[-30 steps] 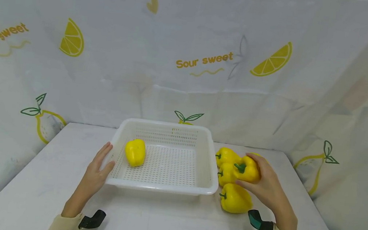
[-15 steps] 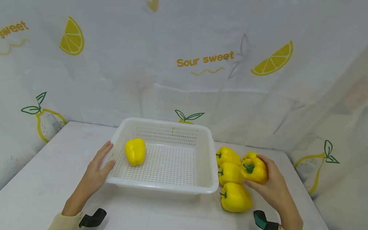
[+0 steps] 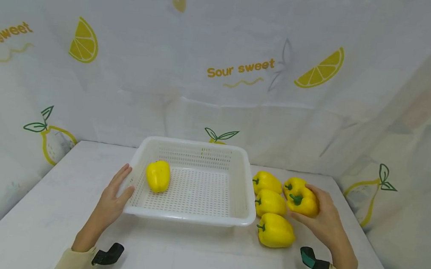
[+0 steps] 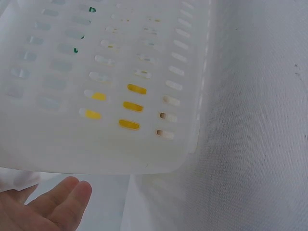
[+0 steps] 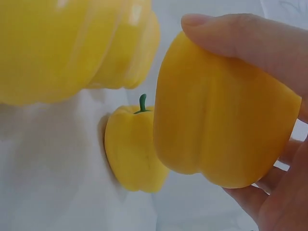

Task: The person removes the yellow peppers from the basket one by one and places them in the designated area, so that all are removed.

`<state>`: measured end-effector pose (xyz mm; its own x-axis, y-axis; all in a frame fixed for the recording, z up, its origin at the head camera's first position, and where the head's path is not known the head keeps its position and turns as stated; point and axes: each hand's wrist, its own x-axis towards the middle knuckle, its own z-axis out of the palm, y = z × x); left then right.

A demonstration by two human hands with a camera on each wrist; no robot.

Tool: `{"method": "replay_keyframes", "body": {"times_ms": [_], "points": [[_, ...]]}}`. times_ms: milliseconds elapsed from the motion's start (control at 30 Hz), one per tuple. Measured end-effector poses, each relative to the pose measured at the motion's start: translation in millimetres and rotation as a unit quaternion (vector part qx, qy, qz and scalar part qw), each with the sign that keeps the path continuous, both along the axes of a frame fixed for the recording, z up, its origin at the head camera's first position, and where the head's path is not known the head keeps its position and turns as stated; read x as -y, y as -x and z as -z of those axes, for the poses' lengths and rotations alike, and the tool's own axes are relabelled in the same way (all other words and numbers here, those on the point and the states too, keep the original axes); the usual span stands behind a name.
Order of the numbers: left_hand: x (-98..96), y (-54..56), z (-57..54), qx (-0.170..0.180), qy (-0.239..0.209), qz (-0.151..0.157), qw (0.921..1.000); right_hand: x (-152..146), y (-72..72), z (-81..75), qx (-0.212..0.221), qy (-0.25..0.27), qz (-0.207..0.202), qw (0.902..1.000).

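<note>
My right hand [image 3: 325, 214] grips a yellow bell pepper [image 3: 305, 203], its green stem facing left. The right wrist view shows the thumb across one side of this bell pepper [image 5: 221, 115] and fingers round the other. Just behind it lies another yellow pepper [image 3: 291, 184], partly covered in the head view. My left hand [image 3: 111, 198] rests at the left rim of a white plastic basket [image 3: 189, 217], fingers fairly straight. Inside the basket, toward its left, sits one yellow pepper [image 3: 158, 176]. From the left wrist, yellow shows through the slots of the basket wall [image 4: 159, 154].
Right of the basket, three yellow peppers stand in a column: a back one [image 3: 267, 182], a middle one [image 3: 271, 203] and a front one [image 3: 276, 231]. The white-covered table [image 3: 189, 256] ends at a lemon-print curtain [image 3: 187, 106] behind.
My right hand has moved right and slightly down with the gripped pepper, away from the column of peppers. More of the pepper behind it now shows. The left hand and basket have stayed put.
</note>
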<state>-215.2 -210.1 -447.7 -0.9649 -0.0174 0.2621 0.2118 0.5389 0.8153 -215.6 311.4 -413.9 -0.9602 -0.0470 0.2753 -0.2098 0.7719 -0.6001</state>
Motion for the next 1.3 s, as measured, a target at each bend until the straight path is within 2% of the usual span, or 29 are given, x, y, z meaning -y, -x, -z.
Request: {"method": "replay_keyframes", "body": {"times_ms": [733, 1067, 1300], "points": [[-1.1, 0.5, 0.5, 0.002, -0.005, -0.003, 1.0, -23.6, 5.2, 22.4, 0.03, -0.008, 0.003, 0.9995], [-1.5, 1.5, 1.0, 0.002, -0.003, -0.006, 1.0, -30.0, 7.9, 34.0, 0.071, -0.025, 0.003, 0.9972], [-0.5, 1.0, -0.5, -0.003, -0.009, 0.003, 1.0, -31.9, 10.3, 40.1, 0.086, -0.028, 0.003, 0.9958]]}}
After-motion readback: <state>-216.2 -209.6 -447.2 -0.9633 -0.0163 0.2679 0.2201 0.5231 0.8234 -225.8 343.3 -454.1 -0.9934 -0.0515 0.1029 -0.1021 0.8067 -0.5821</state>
